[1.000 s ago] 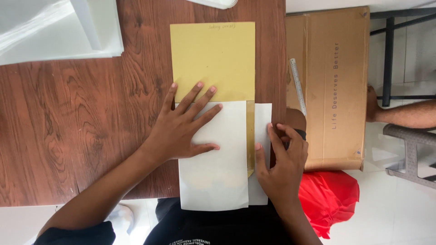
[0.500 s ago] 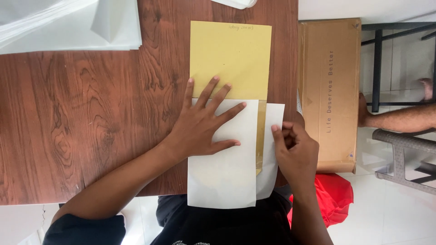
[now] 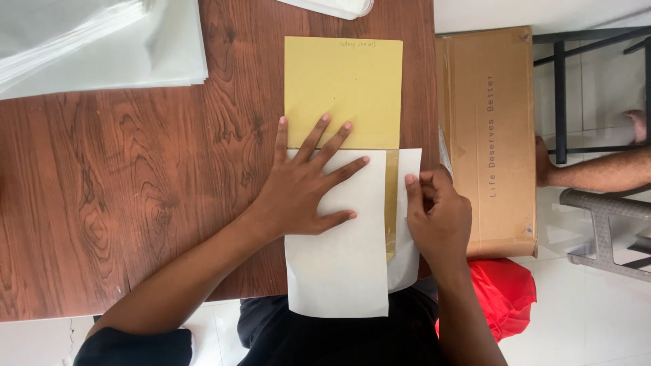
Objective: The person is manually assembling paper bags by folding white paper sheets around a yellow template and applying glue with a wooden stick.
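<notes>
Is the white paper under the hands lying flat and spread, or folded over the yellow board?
Partly folded. A left flap of the white paper lies over the yellow board under the left hand; the right hand is on the narrow right flap.

My left hand (image 3: 306, 186) lies flat, palm down, fingers spread wide, forearm angling in from the lower left. My right hand (image 3: 439, 213) curls with its fingertips (image 3: 411, 181) pinched together, wrist coming straight up from below.

A dark wooden table (image 3: 122, 203) carries a yellow card (image 3: 342, 88), white sheet (image 3: 339, 264) and stacked translucent sheets (image 3: 102, 47).
</notes>
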